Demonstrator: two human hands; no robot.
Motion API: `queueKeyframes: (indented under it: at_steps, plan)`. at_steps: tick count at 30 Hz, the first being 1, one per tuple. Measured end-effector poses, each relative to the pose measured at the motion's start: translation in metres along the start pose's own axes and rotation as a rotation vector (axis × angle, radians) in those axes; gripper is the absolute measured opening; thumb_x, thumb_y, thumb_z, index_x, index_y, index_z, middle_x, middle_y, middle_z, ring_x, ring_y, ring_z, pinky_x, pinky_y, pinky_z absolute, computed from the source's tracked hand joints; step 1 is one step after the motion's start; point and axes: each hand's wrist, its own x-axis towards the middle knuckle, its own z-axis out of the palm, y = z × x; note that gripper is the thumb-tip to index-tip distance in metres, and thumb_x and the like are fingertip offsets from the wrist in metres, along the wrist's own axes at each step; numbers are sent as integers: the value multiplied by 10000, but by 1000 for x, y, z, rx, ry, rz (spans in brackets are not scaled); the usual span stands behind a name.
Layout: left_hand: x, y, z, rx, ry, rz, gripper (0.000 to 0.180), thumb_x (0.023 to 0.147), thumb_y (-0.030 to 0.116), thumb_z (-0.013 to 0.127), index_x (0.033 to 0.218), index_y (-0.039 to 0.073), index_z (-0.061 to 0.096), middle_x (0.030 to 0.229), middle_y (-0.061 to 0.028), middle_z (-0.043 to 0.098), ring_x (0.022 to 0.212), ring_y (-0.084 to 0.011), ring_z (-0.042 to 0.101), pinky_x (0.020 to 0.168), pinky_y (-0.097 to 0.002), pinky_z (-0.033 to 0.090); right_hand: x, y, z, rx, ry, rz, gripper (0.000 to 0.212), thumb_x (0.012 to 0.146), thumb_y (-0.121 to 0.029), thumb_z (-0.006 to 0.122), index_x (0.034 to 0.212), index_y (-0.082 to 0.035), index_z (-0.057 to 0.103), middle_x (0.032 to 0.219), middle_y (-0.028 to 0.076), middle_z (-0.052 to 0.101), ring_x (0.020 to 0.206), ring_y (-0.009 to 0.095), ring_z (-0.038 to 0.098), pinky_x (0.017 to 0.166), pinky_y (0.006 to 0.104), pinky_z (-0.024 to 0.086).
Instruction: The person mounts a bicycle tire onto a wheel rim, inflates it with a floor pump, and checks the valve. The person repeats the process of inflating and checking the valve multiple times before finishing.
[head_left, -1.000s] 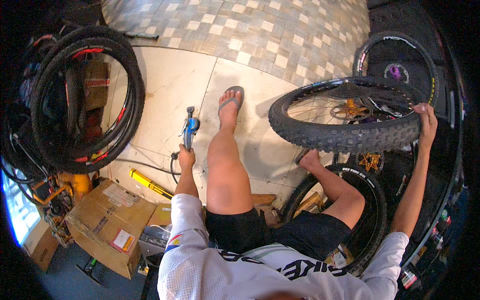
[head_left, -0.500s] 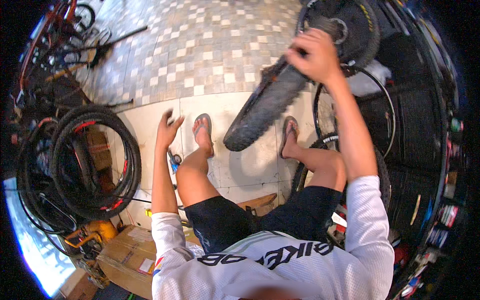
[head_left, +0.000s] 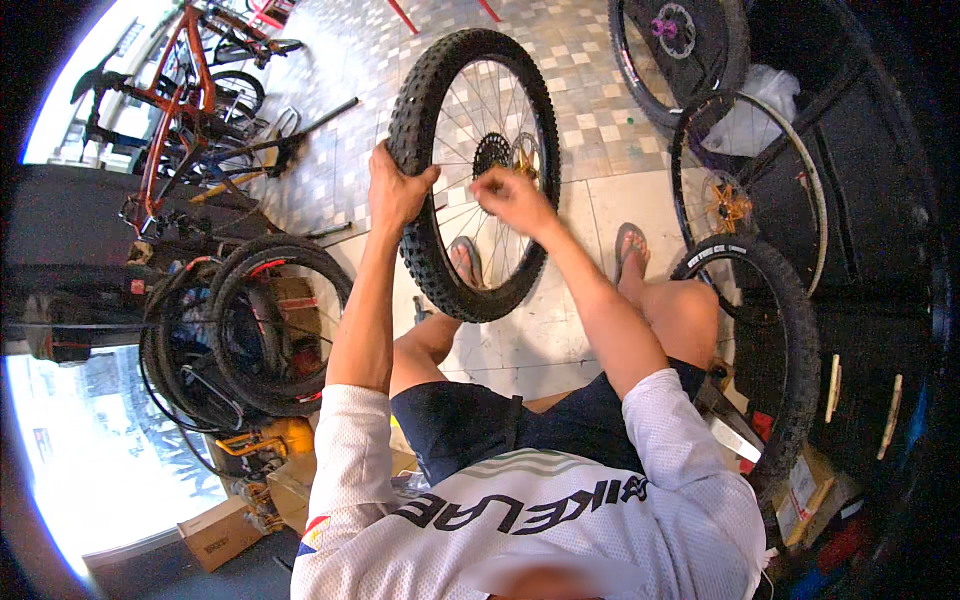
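A bicycle wheel (head_left: 406,140) with a knobbly black tyre stands upright before me, between my feet and turned at an angle. My left hand (head_left: 398,192) is wrapped round the near left side of its tyre, thumb toward the spokes. At the wheel's middle are a dark cassette (head_left: 488,158) and a gold-coloured hub with a disc rotor (head_left: 526,150). My right hand (head_left: 518,203) is in front of the spokes close to the hub, its fingers curled together. Whatever those fingers may hold is too small or hidden to make out.
Several tyres (head_left: 226,340) lean together at the left, below an orange bicycle frame (head_left: 165,150). On the right stand a wheel with a gold hub (head_left: 728,207), a loose tyre (head_left: 800,350) and a purple-hubbed wheel (head_left: 735,60). A cardboard box (head_left: 220,535) sits lower left.
The wheel has swung up and left from a tilted position, turning its spokes toward me. My left hand has taken hold of the tyre. My right hand has come down and left.
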Motion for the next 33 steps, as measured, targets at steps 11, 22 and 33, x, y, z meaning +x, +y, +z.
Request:
queueKeyframes:
  at_steps: [11, 22, 33]
  plan:
    - [-77, -17, -6, -4, 28, -19, 922, 746, 243, 844, 1444, -67, 328, 1289, -315, 496, 1164, -495, 533, 1017, -503, 444, -32, 62, 67, 551, -355, 383, 367, 1038, -317, 633, 1282, -47, 588, 1134, 57, 722, 646, 82, 622, 456, 197, 391]
    - [-92, 4, -10, 23, 25, 12, 915, 749, 227, 839, 1455, -50, 326, 1277, -297, 502, 1182, -494, 540, 992, -515, 469, -21, 85, 66, 474, -437, 469, 380, 1032, -387, 624, 1027, -16, 707, 954, 54, 708, 642, 120, 631, 550, 270, 489]
    - [-101, 0, -10, 18, 49, 62, 911, 753, 253, 834, 1453, -50, 335, 1306, -290, 496, 1193, -484, 540, 1002, -507, 470, -28, 60, 59, 610, -437, 463, 369, 988, -401, 662, 1005, -33, 676, 979, 56, 709, 641, 132, 634, 500, 262, 434]
